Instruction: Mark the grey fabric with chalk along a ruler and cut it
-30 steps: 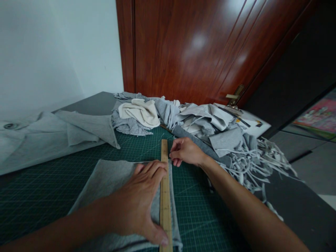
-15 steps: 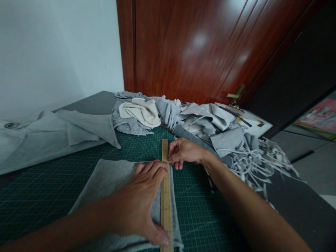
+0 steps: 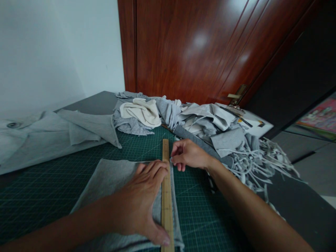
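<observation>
The right hand [image 3: 191,154] had edged slightly away from the straight yellowish wooden ruler [image 3: 166,196], fingers curled, any pinch unclear; the left hand [image 3: 141,197], spread, pressed the ruler onto flat grey cloth [image 3: 111,176].

The cloth [image 3: 112,178] is grey, the ruler [image 3: 167,203] yellowish tan, the mat [image 3: 196,210] green with pale gridlines, the door [image 3: 181,52] reddish brown.
</observation>
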### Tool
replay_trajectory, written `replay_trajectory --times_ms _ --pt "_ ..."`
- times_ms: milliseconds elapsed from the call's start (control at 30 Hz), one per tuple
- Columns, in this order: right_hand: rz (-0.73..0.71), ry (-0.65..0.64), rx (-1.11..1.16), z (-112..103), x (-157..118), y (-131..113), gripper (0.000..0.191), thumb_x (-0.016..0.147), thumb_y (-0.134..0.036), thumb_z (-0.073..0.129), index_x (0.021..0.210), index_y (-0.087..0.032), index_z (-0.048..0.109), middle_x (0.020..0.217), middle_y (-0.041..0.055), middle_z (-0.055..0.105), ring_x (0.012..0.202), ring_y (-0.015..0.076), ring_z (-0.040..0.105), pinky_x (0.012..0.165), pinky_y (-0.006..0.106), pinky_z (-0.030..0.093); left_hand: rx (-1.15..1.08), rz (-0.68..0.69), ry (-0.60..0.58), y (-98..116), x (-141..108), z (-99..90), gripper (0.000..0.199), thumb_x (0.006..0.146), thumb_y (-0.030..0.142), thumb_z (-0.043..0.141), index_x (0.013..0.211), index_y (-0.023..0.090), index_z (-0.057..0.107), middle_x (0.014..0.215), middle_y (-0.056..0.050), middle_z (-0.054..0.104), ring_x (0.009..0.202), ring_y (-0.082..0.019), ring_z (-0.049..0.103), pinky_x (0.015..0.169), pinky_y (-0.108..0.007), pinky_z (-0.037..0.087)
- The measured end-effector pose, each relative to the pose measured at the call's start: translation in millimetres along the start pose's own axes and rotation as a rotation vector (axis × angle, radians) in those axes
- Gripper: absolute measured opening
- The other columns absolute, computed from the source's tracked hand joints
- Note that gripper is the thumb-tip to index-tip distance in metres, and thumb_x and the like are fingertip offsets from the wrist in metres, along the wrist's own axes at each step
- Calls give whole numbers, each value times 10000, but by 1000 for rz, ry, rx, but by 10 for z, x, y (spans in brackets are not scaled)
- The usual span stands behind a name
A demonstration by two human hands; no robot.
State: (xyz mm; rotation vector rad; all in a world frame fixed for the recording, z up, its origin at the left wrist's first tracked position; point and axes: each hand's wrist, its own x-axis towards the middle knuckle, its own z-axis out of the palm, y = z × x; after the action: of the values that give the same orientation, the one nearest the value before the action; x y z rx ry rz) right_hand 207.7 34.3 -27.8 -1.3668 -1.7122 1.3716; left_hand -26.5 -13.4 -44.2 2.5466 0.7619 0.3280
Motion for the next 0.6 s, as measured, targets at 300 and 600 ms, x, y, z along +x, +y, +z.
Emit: replay_trajectory --times_ms 300,600 --pt "9 29 -186 209 -140 14 212 747 -6 657 751 -210 602 486 -69 651 402 137 659 345 165 496 73 -64 -89 47 2 -29 1139 534 789 838 1443 183 515 1505 -214 535 1407 -495 491 1231 -676 310" --pt "-39 113 -347 391 -357 -13 257 755 15 623 743 -237 571 497 -76 636 429 148 629 451 221 423 54 -66 -69 40 -12 -10 1139 545 756 851 1435 142 494 1535 -257 509 1451 -535 450 1233 -725 290"
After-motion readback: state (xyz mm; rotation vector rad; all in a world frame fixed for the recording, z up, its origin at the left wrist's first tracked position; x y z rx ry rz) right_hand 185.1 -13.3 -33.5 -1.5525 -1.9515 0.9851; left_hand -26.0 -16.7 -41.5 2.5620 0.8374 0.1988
